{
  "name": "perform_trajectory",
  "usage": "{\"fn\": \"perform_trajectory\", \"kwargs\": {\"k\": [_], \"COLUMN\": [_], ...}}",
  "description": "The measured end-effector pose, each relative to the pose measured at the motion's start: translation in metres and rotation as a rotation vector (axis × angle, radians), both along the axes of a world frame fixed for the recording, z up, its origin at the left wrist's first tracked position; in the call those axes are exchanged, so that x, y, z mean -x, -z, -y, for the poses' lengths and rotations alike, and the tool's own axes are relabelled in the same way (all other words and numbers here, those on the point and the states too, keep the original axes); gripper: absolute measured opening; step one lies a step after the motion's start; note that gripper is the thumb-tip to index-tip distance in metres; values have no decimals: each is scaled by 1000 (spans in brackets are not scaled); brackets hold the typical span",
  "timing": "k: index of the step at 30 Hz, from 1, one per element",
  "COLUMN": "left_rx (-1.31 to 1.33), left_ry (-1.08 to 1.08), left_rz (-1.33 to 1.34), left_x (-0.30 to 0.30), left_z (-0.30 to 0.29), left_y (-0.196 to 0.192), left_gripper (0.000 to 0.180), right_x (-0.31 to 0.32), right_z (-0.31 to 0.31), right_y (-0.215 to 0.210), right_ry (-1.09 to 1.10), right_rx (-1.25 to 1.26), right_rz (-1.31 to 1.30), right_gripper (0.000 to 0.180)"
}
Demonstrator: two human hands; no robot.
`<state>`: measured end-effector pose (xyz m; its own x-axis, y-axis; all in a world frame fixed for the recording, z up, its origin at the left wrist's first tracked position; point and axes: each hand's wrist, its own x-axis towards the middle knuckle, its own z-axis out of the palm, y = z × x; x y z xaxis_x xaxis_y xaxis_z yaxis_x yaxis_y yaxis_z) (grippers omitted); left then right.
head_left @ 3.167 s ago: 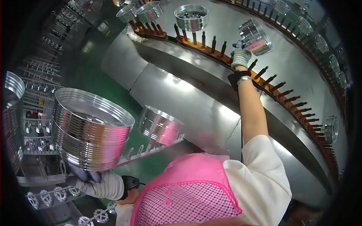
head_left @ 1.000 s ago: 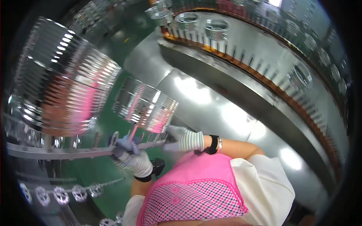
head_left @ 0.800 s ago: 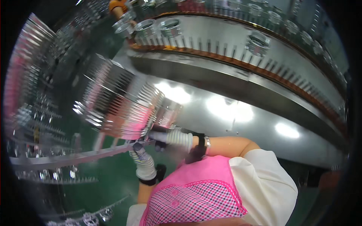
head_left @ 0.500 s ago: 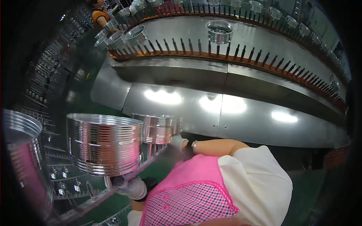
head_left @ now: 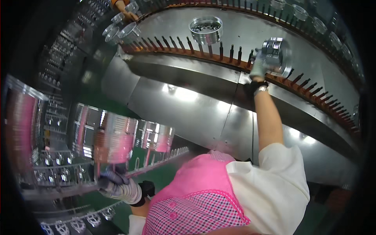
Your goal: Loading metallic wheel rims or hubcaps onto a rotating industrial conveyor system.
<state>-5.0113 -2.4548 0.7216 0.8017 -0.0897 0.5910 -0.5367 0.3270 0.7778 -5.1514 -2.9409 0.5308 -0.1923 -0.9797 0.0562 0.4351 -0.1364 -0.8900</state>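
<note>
My right hand (head_left: 257,67), in a pale glove with a dark wrist band, reaches out over the curved line of pegs. It holds a shiny metal cylinder (head_left: 279,56) by its left side, tilted; motion blurs both. Low at the left, my gloved left hand (head_left: 119,188) closes round the pale bar of a rack (head_left: 135,172), just below a large ribbed chrome cylinder (head_left: 111,137). A smaller chrome cylinder (head_left: 157,136) sits farther along that bar, and another tall one (head_left: 25,121) stands at the left edge, blurred. The fingertips of my left hand are partly hidden.
Upright dark pegs (head_left: 221,51) line the edge of the curved metal counter (head_left: 164,29). An open metal cylinder (head_left: 206,30) stands at its far side. More cylinders (head_left: 129,32) sit at the far left, near another person's arm (head_left: 124,8). Racks of small chrome parts (head_left: 58,158) hang at left.
My right hand has gone from the rack by the smaller cylinder up and right to the pegs, now holding a metal cylinder. My left hand has slid slightly left along the bar.
</note>
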Motion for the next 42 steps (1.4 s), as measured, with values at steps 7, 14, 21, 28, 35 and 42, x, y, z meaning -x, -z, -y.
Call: {"fn": "perform_trajectory", "kwargs": {"k": [7,14,21,28,35,42], "left_rx": [-9,23,16,-3,-128,-14], "left_ry": [-82,-210,-150,184,427,146], "left_rz": [37,16,-26,-114,-132,-125], "left_x": [47,78,75,77,131,171], "left_z": [33,18,2,10,34,16], "left_y": [4,4,11,11,14,19], "left_gripper": [44,43,45,56,60,61], "right_x": [9,19,20,28,36,174], "right_z": [73,79,-99,-373,-378,-61], "right_y": [-4,8,-5,-110,-54,-23], "right_ry": [132,-273,-435,-1650,-1233,-230], "right_rx": [151,475,290,-72,-642,-122], "right_rz": [-1062,-2148,-1172,-544,260,42], "right_gripper": [30,28,28,51,25,32]}}
